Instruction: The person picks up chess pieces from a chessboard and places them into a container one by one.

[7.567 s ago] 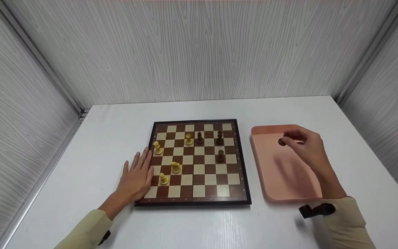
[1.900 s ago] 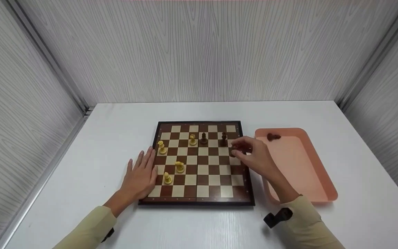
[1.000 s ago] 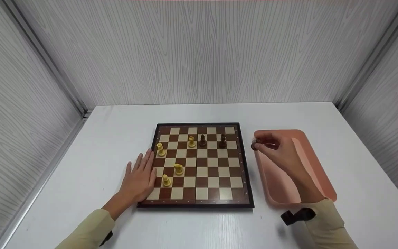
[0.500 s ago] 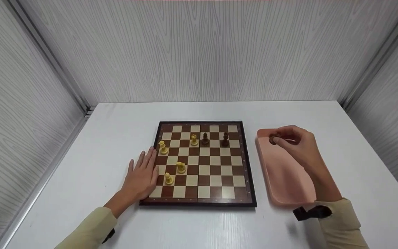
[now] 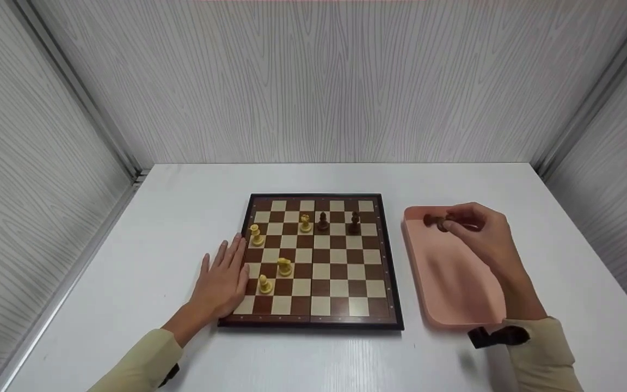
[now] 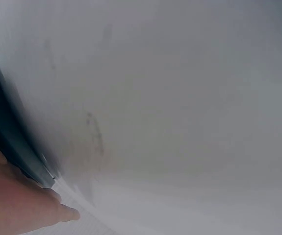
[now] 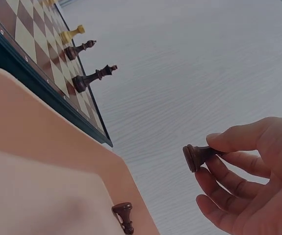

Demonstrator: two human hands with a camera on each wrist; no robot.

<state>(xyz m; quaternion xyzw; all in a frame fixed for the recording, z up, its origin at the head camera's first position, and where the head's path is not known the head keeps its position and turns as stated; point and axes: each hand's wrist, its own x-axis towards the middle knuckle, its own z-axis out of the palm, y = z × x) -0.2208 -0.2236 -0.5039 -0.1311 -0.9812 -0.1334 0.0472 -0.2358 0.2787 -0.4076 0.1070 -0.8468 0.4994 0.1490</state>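
Note:
My right hand [image 5: 479, 231] pinches a dark brown chess piece [image 7: 197, 156] between thumb and fingers, over the far end of the pink tray [image 5: 419, 283]. Its base points away from the hand; fingers hide its top. Another dark chess piece [image 7: 123, 214] lies on its side in the tray. My left hand [image 5: 221, 283] rests with straight fingers along the left edge of the chessboard [image 5: 346, 324]. In the left wrist view, part of that hand [image 6: 18, 200] shows beside the dark board edge.
On the board stand a yellow knight [image 5: 284, 267], a yellow pawn [image 5: 265, 284], two other yellow pieces [image 5: 257, 236] [image 5: 305, 224], a dark smaller piece [image 5: 322, 222] and a tall dark piece [image 5: 354, 224]. A white table [image 5: 313, 359] bears everything, with grey panels [image 5: 313, 81] around it.
The dark piece seen earlier on the board's right side has gone with my right hand to above the tray. The piece held first now lies in the tray. My left hand has stayed put.

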